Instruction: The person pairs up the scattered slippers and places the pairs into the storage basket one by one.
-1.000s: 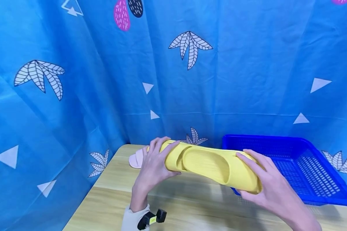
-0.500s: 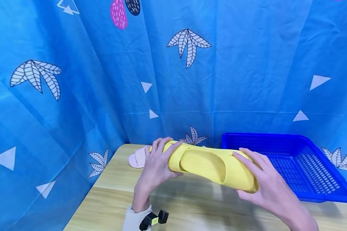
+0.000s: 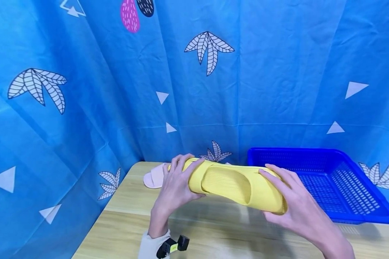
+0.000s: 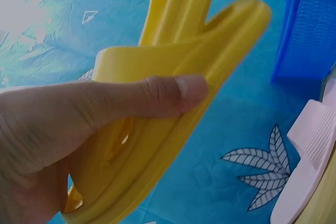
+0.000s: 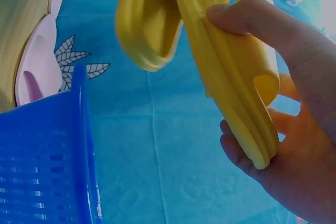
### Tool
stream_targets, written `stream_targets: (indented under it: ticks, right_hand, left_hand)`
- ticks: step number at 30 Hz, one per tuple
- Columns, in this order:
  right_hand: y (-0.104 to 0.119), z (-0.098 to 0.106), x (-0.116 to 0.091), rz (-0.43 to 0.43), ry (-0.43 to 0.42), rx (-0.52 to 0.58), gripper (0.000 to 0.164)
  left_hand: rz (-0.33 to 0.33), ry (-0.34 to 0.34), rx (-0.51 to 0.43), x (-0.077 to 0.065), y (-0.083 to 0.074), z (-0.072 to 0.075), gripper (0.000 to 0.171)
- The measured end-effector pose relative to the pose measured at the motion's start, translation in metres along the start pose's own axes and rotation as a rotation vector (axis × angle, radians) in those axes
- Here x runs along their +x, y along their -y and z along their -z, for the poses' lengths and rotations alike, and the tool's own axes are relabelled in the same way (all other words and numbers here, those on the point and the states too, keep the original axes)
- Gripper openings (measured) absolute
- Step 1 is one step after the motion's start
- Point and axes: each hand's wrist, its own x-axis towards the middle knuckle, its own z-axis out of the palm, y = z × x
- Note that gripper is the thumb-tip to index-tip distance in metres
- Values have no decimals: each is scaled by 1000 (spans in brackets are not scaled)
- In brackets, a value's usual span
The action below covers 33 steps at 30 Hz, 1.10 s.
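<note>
Both hands hold a pair of yellow slippers (image 3: 228,185) in the air above the table, one overlapping the other end to end. My left hand (image 3: 176,183) grips the left end, its thumb lying across the slipper's side (image 4: 152,166) in the left wrist view. At the other end, my right hand (image 3: 295,201) holds the second slipper; in the right wrist view its thumb presses the side of this slipper (image 5: 231,93) while other fingers reach round behind. Where the two slippers meet is partly hidden.
A blue perforated basket (image 3: 298,149) stands behind and right of my right hand. Pale pink slippers lie on the table; one pink slipper (image 3: 154,180) shows behind my left hand. The wooden table (image 3: 126,226) meets a blue patterned curtain (image 3: 272,72).
My hands have drawn slightly closer together, and the yellow slippers overlap a little more. Both grips stay the same. The head view has shifted slightly.
</note>
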Motion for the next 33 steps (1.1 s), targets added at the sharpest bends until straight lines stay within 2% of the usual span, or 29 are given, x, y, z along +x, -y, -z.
stream_targets:
  ticks: [9,15,21,28,33]
  right_hand:
    - [0,-3,2,-25,5,2,106]
    - [-1,-5,0,-28,6,7,106]
    - [-1,-6,0,-26,5,6,105]
    - [0,-8,0,-15,49,0,115]
    - [-2,-10,0,-20,43,-5,114]
  left_hand:
    - [-7,3,18,1,-2,0,105]
    - [2,17,29,1,-5,1,106]
    - [2,41,-3,3,-11,-6,105]
    - [15,53,25,3,-13,-9,106]
    - [0,51,34,3,-13,-10,106]
